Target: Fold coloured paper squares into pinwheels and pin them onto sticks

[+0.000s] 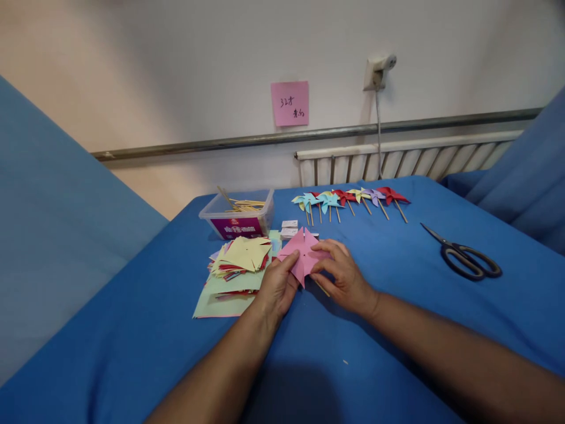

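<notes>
A pink paper square (302,268), slit from its corners with a small dark spot at its centre, is held up between both hands. My left hand (279,285) pinches its lower left side, thumb on top. My right hand (342,274) grips its right side with bent fingers. A thin wooden stick (322,288) shows below the paper, under the right hand; whether a finger touches it I cannot tell. Left of the hands lies a pile of cut yellow and red paper squares (242,254) on pale green sheets (216,294).
Behind the pile stands a clear plastic box (238,221) with wooden sticks. Small white boxes (289,228) sit beyond the paper. Several finished pinwheels (348,199) lie along the back of the blue cloth (379,365). Black-handled scissors (463,256) lie at right.
</notes>
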`<state>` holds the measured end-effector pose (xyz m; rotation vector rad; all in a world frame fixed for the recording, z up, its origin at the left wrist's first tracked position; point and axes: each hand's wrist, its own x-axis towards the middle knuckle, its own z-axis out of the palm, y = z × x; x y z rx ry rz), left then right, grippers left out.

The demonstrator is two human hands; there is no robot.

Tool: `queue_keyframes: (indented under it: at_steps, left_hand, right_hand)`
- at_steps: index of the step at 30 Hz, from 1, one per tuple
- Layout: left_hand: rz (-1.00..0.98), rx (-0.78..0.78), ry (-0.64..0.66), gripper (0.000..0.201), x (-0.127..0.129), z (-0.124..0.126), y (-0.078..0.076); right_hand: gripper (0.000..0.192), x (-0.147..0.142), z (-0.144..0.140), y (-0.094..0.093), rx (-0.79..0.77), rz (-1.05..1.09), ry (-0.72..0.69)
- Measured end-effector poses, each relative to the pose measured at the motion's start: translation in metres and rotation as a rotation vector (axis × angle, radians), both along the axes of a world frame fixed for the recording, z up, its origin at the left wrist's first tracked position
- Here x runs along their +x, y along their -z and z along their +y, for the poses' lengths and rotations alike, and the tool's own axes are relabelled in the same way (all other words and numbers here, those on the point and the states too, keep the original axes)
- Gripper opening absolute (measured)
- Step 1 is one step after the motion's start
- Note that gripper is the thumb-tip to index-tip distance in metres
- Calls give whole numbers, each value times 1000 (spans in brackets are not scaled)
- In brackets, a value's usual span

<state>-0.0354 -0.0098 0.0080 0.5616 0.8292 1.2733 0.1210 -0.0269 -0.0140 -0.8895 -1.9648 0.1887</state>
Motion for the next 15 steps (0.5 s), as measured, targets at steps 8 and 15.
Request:
queue_keyframes:
  at_steps: [8, 15]
  left_hand:
    - [62, 45, 81, 23, 1, -3, 5]
    - [83, 16, 111, 36, 4, -5, 3]
  right_hand:
    - [5, 0, 7, 6, -155, 215, 20]
    - [12, -3, 12, 14, -433, 411, 49]
